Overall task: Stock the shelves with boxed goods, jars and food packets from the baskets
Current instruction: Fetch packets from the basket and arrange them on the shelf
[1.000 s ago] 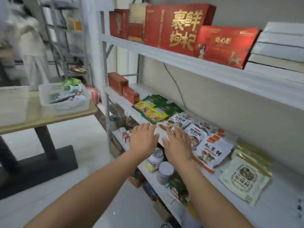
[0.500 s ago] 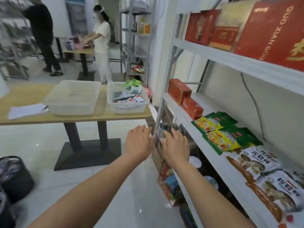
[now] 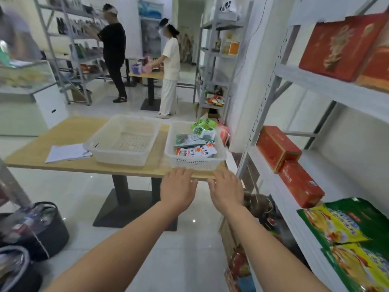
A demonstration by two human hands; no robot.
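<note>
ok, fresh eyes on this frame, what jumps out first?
The left hand and right hand, both open, reach toward a white basket of food packets at the near right corner of the wooden table. An empty white basket sits beside it, and red boxes line the shelf at right.

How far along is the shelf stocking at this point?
Done: the left basket is empty, and red boxes and yellow-green packets lie on the shelf. In hand: nothing; the left hand and right hand are open near the right basket. Left: that basket's food packets are not yet shelved.
</note>
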